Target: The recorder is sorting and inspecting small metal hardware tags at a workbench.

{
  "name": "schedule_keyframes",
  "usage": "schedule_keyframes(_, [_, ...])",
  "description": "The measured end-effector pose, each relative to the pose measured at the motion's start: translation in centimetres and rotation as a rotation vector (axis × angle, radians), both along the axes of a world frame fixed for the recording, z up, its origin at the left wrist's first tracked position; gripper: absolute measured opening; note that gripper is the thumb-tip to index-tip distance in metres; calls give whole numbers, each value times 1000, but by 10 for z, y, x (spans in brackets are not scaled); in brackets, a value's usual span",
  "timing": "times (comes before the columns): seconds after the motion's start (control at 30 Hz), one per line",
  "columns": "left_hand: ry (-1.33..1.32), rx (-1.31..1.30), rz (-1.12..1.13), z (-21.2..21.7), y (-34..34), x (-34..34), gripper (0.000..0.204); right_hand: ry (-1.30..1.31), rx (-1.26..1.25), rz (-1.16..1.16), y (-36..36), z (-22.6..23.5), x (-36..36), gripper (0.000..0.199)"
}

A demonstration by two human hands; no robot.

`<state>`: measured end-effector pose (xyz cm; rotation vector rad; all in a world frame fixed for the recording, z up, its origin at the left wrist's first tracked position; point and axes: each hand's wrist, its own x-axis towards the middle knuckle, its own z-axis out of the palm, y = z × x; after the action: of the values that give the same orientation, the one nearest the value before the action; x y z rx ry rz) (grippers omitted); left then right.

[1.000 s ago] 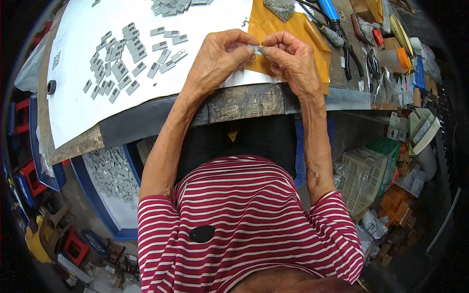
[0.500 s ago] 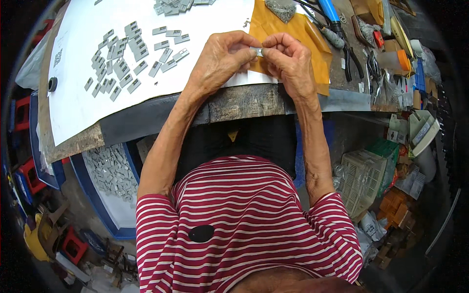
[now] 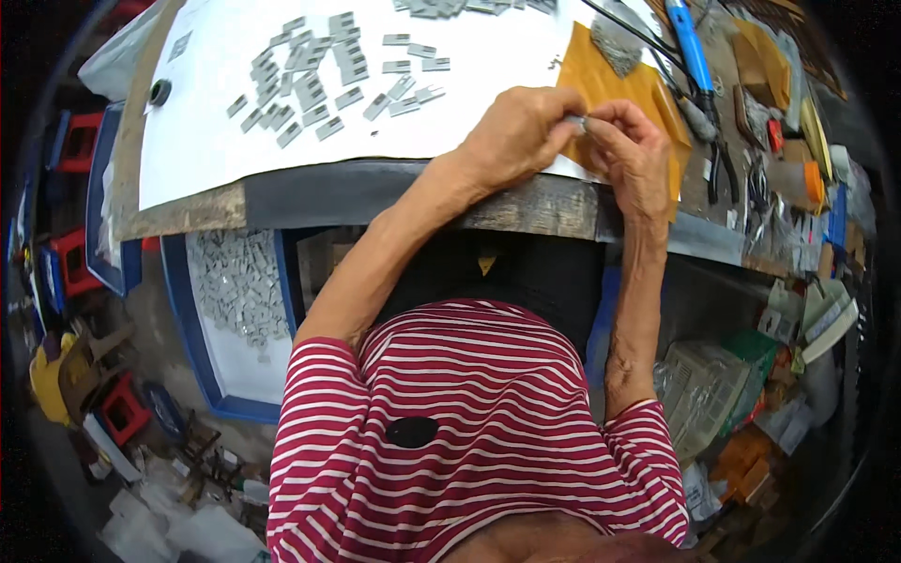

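Parts (image 3: 349, 98) on paper (image 3: 488, 75), left of left hand (image 3: 526, 139); pieces (image 3: 239, 281) in tray (image 3: 246, 408) below.

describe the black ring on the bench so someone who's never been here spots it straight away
Start with the workbench and the white sheet on it. At the sheet's left edge, left of the scattered grey pieces, sits a small black ring. It is round and dark, while those pieces are grey, flat and oblong.

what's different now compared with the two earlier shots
The camera view shifted, so the workbench sits further right in the picture. The small grey piece pinched between the left hand and right hand shows less now. Nothing was visibly let go; the grey parts on the white sheet lie as before.
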<state>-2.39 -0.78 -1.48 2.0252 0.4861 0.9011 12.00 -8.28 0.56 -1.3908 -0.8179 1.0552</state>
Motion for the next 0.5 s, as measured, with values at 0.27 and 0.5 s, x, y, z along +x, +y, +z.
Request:
schedule_keyframes(0.27, [103,372,113,3,-5,-6,15,126,28,72,0,-2,-2,9])
schedule_keyframes(0.5, [139,386,149,7,-13,-26,15,140,-15,155,0,-3,-12,11])
